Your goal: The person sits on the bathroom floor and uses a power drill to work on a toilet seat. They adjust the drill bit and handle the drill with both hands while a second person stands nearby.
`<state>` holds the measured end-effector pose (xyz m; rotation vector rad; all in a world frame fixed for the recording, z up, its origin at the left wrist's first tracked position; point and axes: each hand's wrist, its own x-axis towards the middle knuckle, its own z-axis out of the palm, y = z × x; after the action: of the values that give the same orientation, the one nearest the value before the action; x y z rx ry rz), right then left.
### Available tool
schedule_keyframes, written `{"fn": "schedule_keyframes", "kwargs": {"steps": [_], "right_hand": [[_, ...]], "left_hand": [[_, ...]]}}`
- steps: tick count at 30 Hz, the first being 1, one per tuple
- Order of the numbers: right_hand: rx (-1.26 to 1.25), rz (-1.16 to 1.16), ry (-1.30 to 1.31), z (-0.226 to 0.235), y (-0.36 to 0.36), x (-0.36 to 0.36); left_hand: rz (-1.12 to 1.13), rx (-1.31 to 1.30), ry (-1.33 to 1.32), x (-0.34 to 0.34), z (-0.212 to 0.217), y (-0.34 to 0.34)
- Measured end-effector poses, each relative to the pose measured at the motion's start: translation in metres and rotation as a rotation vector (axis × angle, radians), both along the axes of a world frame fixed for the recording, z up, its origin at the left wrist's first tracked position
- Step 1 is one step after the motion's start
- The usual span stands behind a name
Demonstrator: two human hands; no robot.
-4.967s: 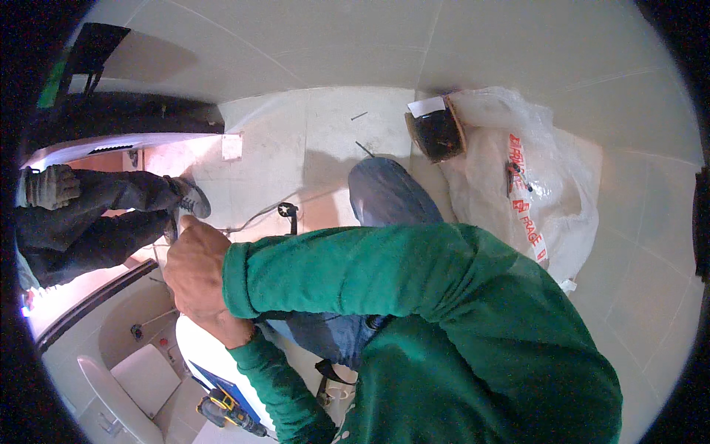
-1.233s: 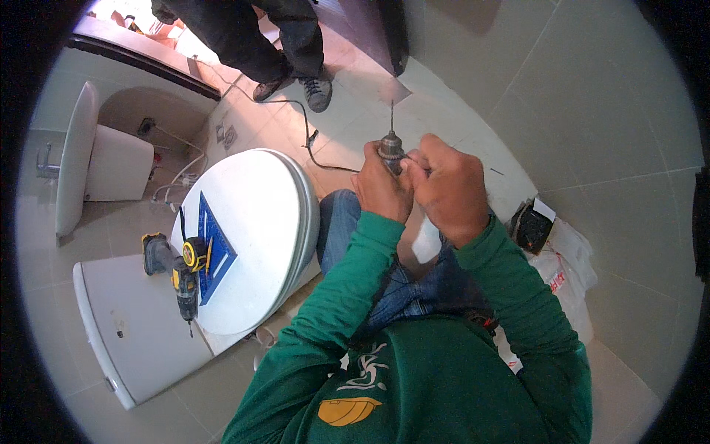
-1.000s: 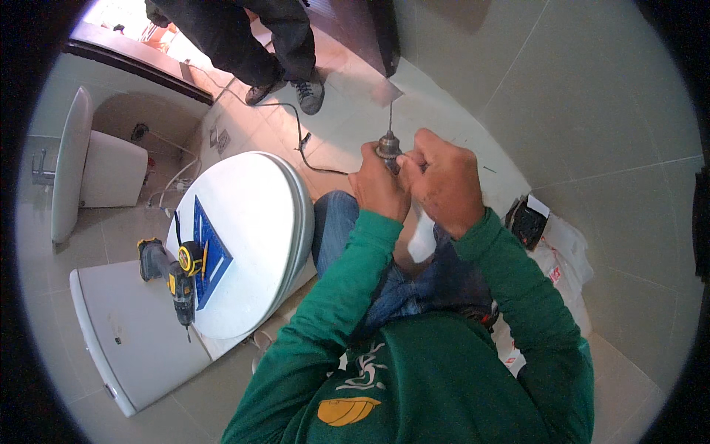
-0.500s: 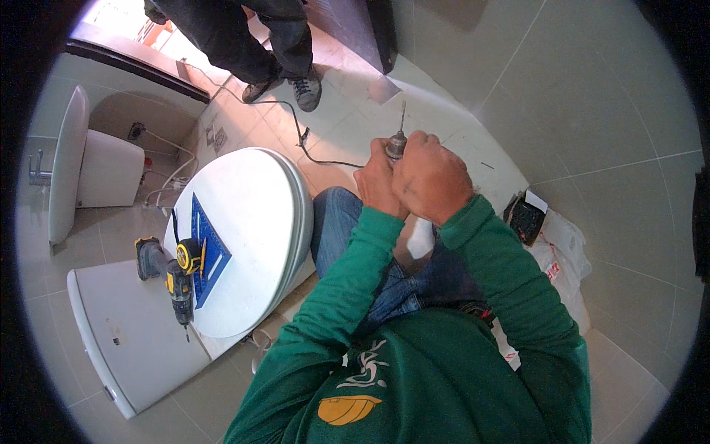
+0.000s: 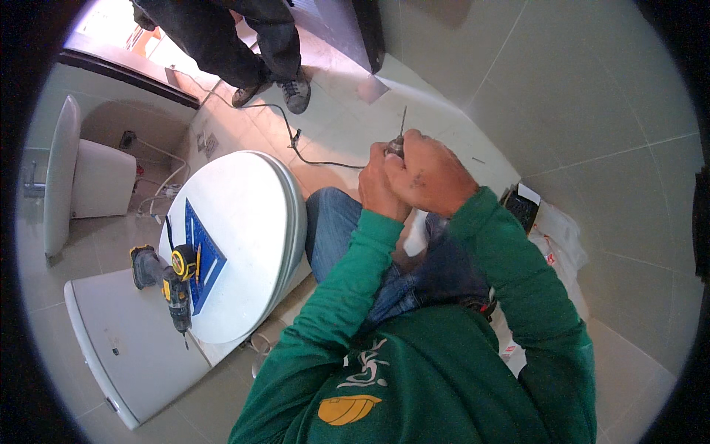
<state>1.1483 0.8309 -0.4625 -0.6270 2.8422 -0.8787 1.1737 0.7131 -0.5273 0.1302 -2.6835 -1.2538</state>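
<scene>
In front of me, both my hands are closed on a corded drill (image 5: pixel 396 146). Its metal chuck and a long thin bit show above my fingers, pointing away from me, while the body is mostly hidden by the hands. My left hand (image 5: pixel 380 186) wraps round the drill just below the chuck. Against it, my right hand (image 5: pixel 436 176) grips at the chuck, its fingers curled out of sight. A black cord (image 5: pixel 314 160) runs from the left to behind my left hand.
Left of me, a white toilet lid (image 5: pixel 248 222) bears a blue set square (image 5: pixel 207 255), a tape measure (image 5: pixel 183 260) and a pencil. A cordless drill (image 5: pixel 168 288) lies across lid and cistern (image 5: pixel 140 348). Beyond stands a person (image 5: pixel 259 44). A basin (image 5: pixel 63 170) is left; plastic bags (image 5: pixel 558 240) lie right.
My right hand has turned slightly round the chuck, and the bit leans a little differently. The whole view has shifted a little; my left hand keeps its hold.
</scene>
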Motion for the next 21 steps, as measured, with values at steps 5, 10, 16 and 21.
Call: {"fn": "schedule_keyframes", "kwargs": {"steps": [5,10,16,21], "right_hand": [[0.117,0.082,0.109,0.022,0.032,0.01],[0.165,-0.045,-0.012,0.006,0.03,0.02],[0.01,-0.088,0.12,-0.016,0.029,0.02],[-0.052,-0.09,0.064,-0.011,0.034,0.016]], "left_hand": [[0.074,0.085,-0.014,0.008,0.012,0.014],[0.039,-0.011,0.014,0.008,0.012,0.022],[0.004,0.002,0.025,0.004,0.005,0.017],[-0.005,0.088,-0.008,0.001,0.005,0.017]]}}
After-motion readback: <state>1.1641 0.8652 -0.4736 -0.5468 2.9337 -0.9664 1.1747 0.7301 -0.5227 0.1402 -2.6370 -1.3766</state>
